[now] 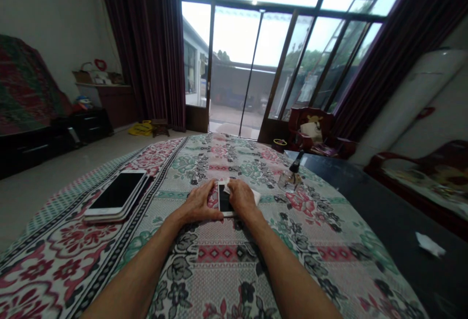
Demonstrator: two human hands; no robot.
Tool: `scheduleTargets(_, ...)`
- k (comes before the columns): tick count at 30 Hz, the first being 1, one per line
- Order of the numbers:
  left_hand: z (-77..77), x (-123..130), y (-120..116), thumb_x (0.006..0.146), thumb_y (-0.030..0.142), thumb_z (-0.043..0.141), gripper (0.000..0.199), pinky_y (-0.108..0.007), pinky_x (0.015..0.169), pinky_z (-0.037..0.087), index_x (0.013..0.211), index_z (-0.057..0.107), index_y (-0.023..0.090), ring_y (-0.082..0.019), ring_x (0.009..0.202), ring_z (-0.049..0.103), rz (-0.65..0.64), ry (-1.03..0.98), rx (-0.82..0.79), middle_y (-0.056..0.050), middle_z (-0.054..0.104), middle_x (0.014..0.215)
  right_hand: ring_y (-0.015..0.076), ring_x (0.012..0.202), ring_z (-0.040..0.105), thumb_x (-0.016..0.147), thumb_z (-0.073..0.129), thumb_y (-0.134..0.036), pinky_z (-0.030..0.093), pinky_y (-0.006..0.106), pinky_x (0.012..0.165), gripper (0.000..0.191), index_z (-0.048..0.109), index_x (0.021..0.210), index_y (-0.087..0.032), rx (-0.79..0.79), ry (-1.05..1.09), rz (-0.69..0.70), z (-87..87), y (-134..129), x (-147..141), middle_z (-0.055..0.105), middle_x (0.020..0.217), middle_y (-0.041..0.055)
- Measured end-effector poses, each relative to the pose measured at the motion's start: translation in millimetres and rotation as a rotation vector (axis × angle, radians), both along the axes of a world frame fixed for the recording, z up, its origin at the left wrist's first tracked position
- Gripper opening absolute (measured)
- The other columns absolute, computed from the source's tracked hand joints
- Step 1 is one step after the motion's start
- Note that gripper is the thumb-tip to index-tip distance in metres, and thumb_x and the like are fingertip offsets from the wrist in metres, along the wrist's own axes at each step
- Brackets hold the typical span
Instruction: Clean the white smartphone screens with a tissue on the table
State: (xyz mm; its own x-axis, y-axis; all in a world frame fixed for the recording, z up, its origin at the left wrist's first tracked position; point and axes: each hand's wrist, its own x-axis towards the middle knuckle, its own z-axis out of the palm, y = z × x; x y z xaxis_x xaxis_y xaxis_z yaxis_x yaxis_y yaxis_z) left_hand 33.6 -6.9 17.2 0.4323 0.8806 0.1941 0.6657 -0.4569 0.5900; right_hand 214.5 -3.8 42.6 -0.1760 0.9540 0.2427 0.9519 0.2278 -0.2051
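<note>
A white-framed smartphone (224, 205) with a dark screen lies face up on the patterned tablecloth (223, 280). My left hand (199, 203) steadies it from the left, thumb at the near edge and fingers by the far corner. Bunched in my right hand (242, 199) is a white tissue (257, 197), pressed against the screen; the hand hides the phone's right part. To the left rests a stack of larger phones (116, 193), the top one white-edged with a black screen. A clear glass bottle (289, 181) with a black top stands to the right.
Along the right runs a dark tabletop (387, 226), partly covered by the cloth, with a crumpled white tissue (430, 245) on it. Beyond the table are a wooden chair (310, 124) and glass doors (237, 75). A yellow object (140, 128) lies on the floor at left.
</note>
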Motion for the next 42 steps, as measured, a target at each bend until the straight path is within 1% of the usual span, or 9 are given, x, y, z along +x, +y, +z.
scheduleTargets(4,2.3,1,-1,0.056,0.054,0.079,0.114,-0.051,0.114,0.027,0.149,0.025,0.015,-0.039,0.138,0.035,0.012,-0.001,0.000,-0.018,0.037,0.151,0.0195,0.099,0.058,0.089,0.042,-0.007,0.039,0.026,0.082,0.029,0.069,0.097,-0.016,0.005,-0.006,0.001,-0.6,1,0,0.068,0.101,0.0115)
scheduleTargets(12,0.6,1,-2,0.056,0.054,0.078,0.121,-0.050,0.116,0.024,0.152,0.018,0.012,-0.038,0.142,0.028,0.039,0.017,-0.006,-0.020,0.031,0.154,0.0182,0.103,0.055,0.087,0.046,-0.004,0.037,0.024,0.089,0.026,0.068,0.094,-0.015,0.027,-0.043,0.240,-1.3,0,-12,0.067,0.104,0.0093)
scheduleTargets(17,-0.5,1,-2,0.055,0.054,0.079,0.123,-0.050,0.114,0.027,0.152,0.016,0.011,-0.040,0.139,0.032,0.025,0.000,-0.014,-0.021,0.033,0.152,0.0180,0.101,0.056,0.086,0.048,-0.006,0.038,0.025,0.089,0.023,0.068,0.093,-0.016,0.029,-0.036,0.295,-2.1,-2,-16,0.068,0.102,0.0088)
scheduleTargets(20,-0.7,0,-2,0.057,0.053,0.078,0.122,-0.051,0.114,0.026,0.152,0.015,0.011,-0.040,0.140,0.032,0.027,0.004,-0.010,-0.022,0.034,0.152,0.0180,0.105,0.056,0.087,0.048,-0.006,0.037,0.025,0.092,0.024,0.068,0.095,-0.016,0.041,-0.030,0.261,-2.2,-2,-12,0.068,0.106,0.0094)
scheduleTargets(23,0.2,0,-3,0.058,0.053,0.077,0.120,-0.052,0.114,0.024,0.152,0.015,0.011,-0.041,0.140,0.031,0.028,0.012,-0.010,-0.022,0.033,0.152,0.0179,0.104,0.056,0.088,0.046,-0.006,0.038,0.025,0.091,0.026,0.069,0.096,-0.016,0.037,-0.015,0.155,-2.3,-1,-5,0.068,0.108,0.0093)
scheduleTargets(29,5.8,1,-5,0.059,0.050,0.078,0.114,-0.052,0.112,0.028,0.151,0.020,0.013,-0.041,0.137,0.036,0.016,-0.032,-0.012,-0.020,0.039,0.149,0.0177,0.099,0.059,0.089,0.044,-0.006,0.039,0.024,0.085,0.028,0.069,0.096,-0.017,0.028,-0.003,-0.013,-0.9,1,6,0.068,0.104,0.0102)
scheduleTargets(35,9.5,-5,-5,0.060,0.046,0.076,0.114,-0.047,0.112,0.033,0.151,0.019,0.008,-0.037,0.135,0.040,0.003,-0.104,-0.089,-0.022,0.039,0.149,0.0179,0.104,0.057,0.086,0.045,-0.005,0.038,0.024,0.089,0.027,0.068,0.094,-0.016,0.062,-0.013,0.058,-1.8,3,6,0.067,0.105,0.0099)
scheduleTargets(38,9.4,-9,-4,0.061,0.043,0.075,0.113,-0.044,0.112,0.033,0.152,0.018,0.010,-0.034,0.134,0.043,-0.013,-0.156,-0.108,-0.021,0.041,0.149,0.0180,0.102,0.056,0.085,0.045,-0.004,0.038,0.025,0.087,0.026,0.068,0.091,-0.015,0.067,-0.023,0.108,-3.4,3,3,0.067,0.101,0.0101)
scheduleTargets(42,8.1,-13,-2,0.061,0.039,0.076,0.112,-0.045,0.113,0.031,0.153,0.018,0.012,-0.033,0.136,0.040,-0.023,-0.197,-0.117,-0.018,0.040,0.150,0.0182,0.098,0.056,0.083,0.047,-0.004,0.038,0.025,0.085,0.023,0.067,0.086,-0.016,0.069,-0.056,0.203,-5.0,0,-8,0.067,0.097,0.0094)
